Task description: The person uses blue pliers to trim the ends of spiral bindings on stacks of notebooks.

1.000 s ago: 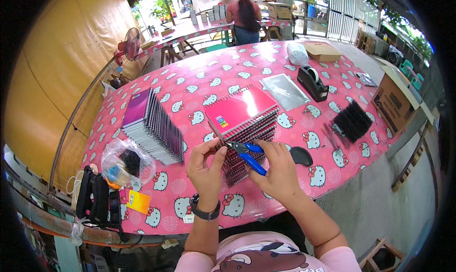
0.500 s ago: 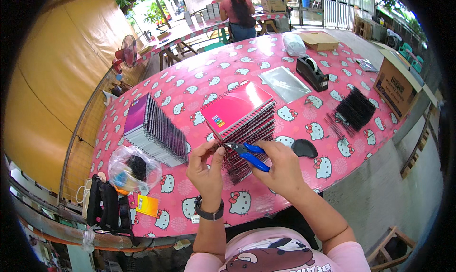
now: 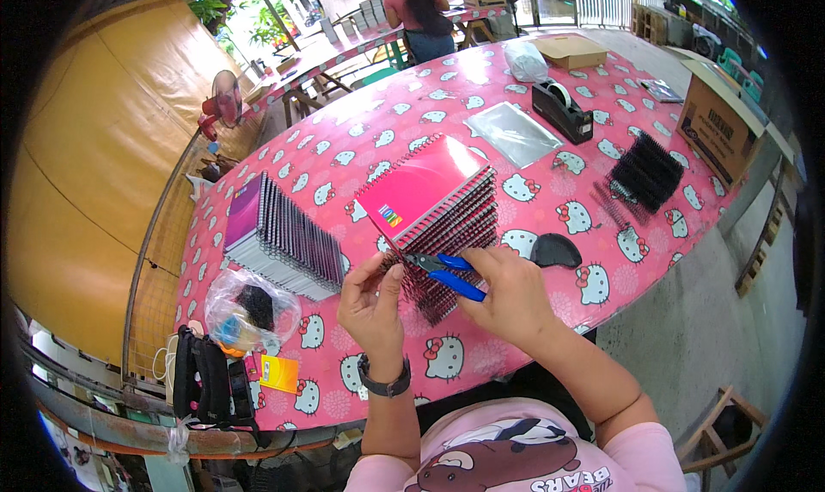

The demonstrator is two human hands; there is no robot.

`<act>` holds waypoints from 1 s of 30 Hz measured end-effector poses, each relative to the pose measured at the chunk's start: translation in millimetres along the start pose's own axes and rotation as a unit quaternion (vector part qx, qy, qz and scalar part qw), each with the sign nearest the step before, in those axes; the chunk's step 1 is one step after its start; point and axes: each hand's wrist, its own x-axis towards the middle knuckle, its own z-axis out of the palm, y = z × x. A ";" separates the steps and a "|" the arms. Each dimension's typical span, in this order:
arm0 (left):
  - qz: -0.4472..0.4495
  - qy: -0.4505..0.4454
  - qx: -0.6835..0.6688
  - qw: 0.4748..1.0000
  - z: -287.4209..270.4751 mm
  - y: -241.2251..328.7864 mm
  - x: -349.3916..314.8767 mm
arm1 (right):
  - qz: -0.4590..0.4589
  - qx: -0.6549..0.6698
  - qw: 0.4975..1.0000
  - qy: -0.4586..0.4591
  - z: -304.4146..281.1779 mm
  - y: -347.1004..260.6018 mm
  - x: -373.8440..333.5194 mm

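Your L hand is pinched on a coil end at the pink notebook stack, nr the table's front edge; R hand clamped round blue-handled wire cutters. Trim looks part-done; purple notebooks, L side, seem bound; black coils, R edge, unused.

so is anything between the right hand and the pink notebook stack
Only the blue-handled cutters held by the right hand, tips near the near corner of the pink notebook stack, beside the left hand; nothing else visible is between.
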 end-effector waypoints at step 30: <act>-0.004 0.005 0.023 1.000 -1.0 -1.2 0.4 | 0.030 -0.014 0.998 -0.054 4.0 5.5 0.8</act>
